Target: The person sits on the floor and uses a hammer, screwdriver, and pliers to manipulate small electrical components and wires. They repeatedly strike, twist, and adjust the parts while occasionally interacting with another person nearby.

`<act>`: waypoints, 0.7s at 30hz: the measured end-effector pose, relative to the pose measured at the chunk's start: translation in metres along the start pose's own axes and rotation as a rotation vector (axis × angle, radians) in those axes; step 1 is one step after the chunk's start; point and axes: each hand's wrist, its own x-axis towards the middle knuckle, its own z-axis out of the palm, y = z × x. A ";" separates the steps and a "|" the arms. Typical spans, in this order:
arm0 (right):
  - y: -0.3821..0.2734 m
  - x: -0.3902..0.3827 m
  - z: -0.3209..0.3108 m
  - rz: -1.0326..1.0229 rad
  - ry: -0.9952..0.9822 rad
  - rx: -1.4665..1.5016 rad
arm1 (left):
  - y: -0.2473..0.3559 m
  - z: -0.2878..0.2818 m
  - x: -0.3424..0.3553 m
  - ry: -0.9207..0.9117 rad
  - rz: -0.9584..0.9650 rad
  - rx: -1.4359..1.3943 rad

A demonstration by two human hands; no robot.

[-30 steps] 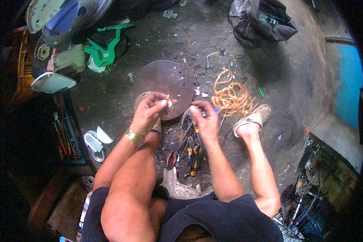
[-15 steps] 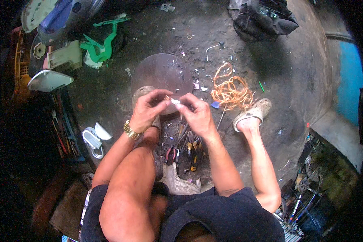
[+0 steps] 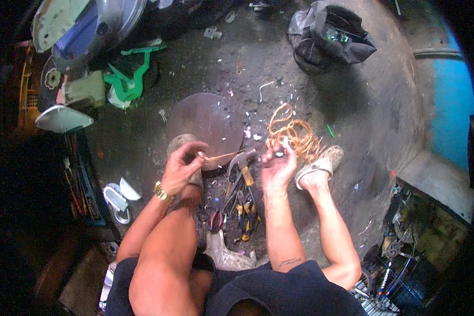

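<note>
Left hand (image 3: pixel 179 167): fingers pinched strand (image 3: pixel 221 156) | right hand (image 3: pixel 278 171): fingers curled, grip unclear | hammer (image 3: pixel 241 160): lay by disc (image 3: pixel 204 118), lower-right edge

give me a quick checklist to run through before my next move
1. Strand held: ok; the left hand pinches a thin copper-coloured strand between thumb and fingers.
2. Right hand free: cannot tell; something white shows at its blurred fingers.
3. Hammer in view: ok; it lies on the floor, between the hands in this picture.
4. Red-handled pliers set down: ok; they lie on the floor, apart from both hands.
5. Orange strand tangle tidy: not ok; it sprawls in loose loops by the right clog.
6. Round dark plate uncovered: not ok; the left clog overlaps its edge in this view.
</note>
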 end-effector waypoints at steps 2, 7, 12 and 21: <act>-0.015 0.018 -0.018 -0.088 -0.017 0.098 | -0.001 -0.016 0.002 0.165 -0.029 -0.201; -0.007 0.025 -0.051 -0.012 -0.010 0.033 | 0.021 -0.023 0.010 0.258 -0.057 -0.596; 0.061 -0.018 -0.005 0.453 -0.174 -0.051 | 0.051 0.009 0.007 -0.217 0.051 -0.268; 0.031 0.007 0.060 0.391 -0.227 0.113 | 0.080 -0.053 0.004 0.586 0.377 -0.349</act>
